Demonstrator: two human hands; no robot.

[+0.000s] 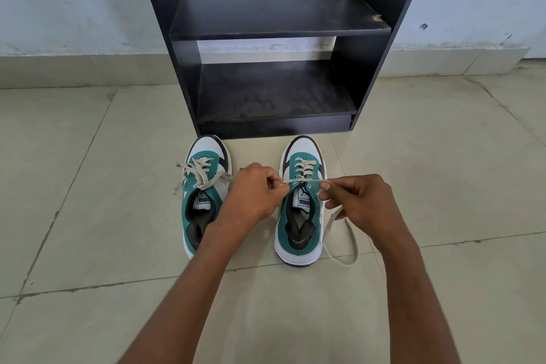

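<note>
Forearms bare, entering from 6 o'clock and converging on a pair of shoes mid-floor. Left hand curled, thumb and forefinger pinching one end of the lace at 9 o'clock of the top eyelets. Right hand curled too, fingertips clamped on the other run of that lace at 3 o'clock, other fingers folded in. Lace drawn taut and level between the two pinches, crossing above the tongue of the right-hand shoe. Loose tail looping over the tile at 4 o'clock of that shoe.

Judged step: cinching the first cross of the knot, bow not yet made. To do it well:
- Pull both ends outward with equal force.
- Keep the lace flat, not twisted.
- Hold the pinches close to the eyelets so slack cannot creep back.
- Gather the long tail before forming a loop, or expect a lopsided bow.
- Watch for the shoe sliding; nothing pins it down.

Other shoe at 9 o'clock of the worked one, near but apart, tied in a bow with ends splayed toward 9 o'clock. Both toes pointing to 12 o'clock, just short of a dark shelf unit.

Floor tiles pale beige, dark grout lines, some dust and scuffing. Shelf unit with two boards in view, lower one dusty, upper one chipped at its right front corner. Wall pale bluish white, marked and scuffed, tile skirting along its foot.
</note>
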